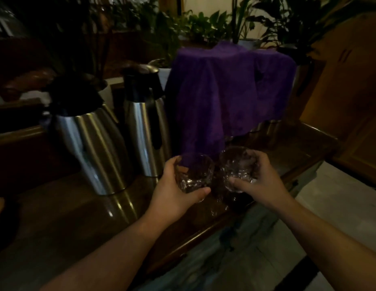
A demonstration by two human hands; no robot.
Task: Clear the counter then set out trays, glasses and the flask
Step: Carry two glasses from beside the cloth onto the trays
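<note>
Two glasses up, one in each hand, held side by side above the near edge of the counter (pixel 57 217). The left glass (pixel 192 173) is a short, clear tumbler with a cut, faceted wall, and it looks empty; the left hand (pixel 172 196) is wrapped round it from the left, thumb across the base, fingers curled behind. The right glass (pixel 238 166) is its match, same cut pattern, nothing in it that I can see, and the right hand (pixel 260 181) clasps it from the right, thumb pressed on the near wall. The two glasses sit just beside each other, rims tilted a little towards the camera; whether they touch is hard to say in this dim light.

Out beyond the left hand stand two steel flasks, both upright on the counter. The near flask (pixel 92 148) is wide-bodied with a black top; the far flask (pixel 145 127) is just beside it, slimmer, with a black handle facing the glasses. Both lids are closed, so their contents are hidden.

Straight past the glasses, a purple cloth (pixel 224 91) drapes over something tall, which stays hidden beneath it. A bit of metal shows at its right hem, too dark to name. Behind everything, a row of leafy plants (pixel 203 24). Right of the right hand, pale floor (pixel 329 206) below the counter's edge.
</note>
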